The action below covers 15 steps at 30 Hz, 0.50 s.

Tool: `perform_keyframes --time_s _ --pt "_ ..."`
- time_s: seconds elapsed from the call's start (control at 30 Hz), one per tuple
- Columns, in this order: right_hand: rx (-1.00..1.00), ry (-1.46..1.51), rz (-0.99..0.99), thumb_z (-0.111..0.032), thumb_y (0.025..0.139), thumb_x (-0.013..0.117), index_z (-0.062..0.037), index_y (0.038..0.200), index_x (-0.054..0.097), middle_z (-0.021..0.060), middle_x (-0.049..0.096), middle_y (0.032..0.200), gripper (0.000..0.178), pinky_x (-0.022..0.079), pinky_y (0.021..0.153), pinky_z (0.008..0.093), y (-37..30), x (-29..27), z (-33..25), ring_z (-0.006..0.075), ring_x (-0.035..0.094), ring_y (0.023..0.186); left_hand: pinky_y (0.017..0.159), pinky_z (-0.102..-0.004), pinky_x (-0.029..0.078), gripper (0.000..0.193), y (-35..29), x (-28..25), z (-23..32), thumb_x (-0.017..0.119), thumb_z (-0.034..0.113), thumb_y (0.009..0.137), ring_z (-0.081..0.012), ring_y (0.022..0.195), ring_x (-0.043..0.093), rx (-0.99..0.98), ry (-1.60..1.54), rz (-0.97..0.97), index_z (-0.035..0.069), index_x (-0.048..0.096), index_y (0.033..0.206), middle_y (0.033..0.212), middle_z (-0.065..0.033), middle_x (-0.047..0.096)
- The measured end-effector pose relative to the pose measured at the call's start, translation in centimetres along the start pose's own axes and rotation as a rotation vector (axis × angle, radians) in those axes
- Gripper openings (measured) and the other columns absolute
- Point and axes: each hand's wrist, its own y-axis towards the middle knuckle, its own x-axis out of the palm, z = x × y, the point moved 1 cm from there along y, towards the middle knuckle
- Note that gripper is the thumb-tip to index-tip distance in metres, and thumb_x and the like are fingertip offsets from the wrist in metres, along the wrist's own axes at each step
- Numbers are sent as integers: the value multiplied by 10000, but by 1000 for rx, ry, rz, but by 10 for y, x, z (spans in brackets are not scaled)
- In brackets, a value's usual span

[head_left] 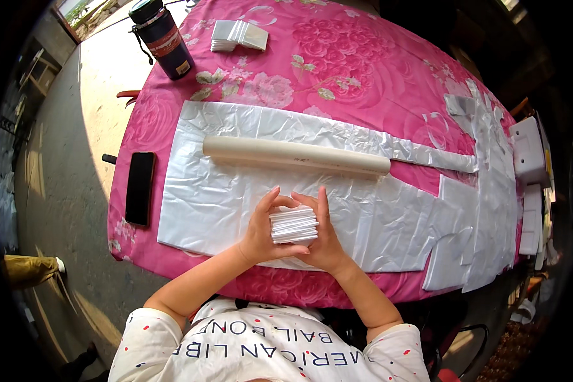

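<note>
My left hand (258,233) and right hand (326,239) were closed around a white stack (293,225) of thin, flat pieces. The left supported one side and the right the opposite side, with the fingers curved around it. The stack was located above the near part of a crinkled plastic sheet (194,216); contact between stack and sheet could not be determined. A pale tube (296,156) lay across the sheet, beyond my hands. The sheet rested on a pink flowered tablecloth (337,48). A dark phone (140,189) lay to the left of the sheet. A dark bottle (165,48) stood at the far left, near a second stack (239,35). White scraps (495,191) lay to the right.
</note>
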Motion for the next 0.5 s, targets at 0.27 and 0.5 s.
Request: perform_keyframes --time_s 0.27,0.5 --pt "78 -345 -70 -88 644 744 1 1325 274 198 477 1152 832 308 995 467 5 0 -9 382 422 1116 840 -357 450 900 -2 -11 5 822 163 621 -268 924 588 -350 117 -85 26 281 1327 995 -105 581" --pt "115 -330 -139 -39 701 681 -18 961 580 116 567 990 280 421 827 394 59 -1 -59 316 506 978 884 -316 430 770 21 -51 38 778 119 677 -203 977 580 -374 20 83 -9 330 1290 1021 -87 611"
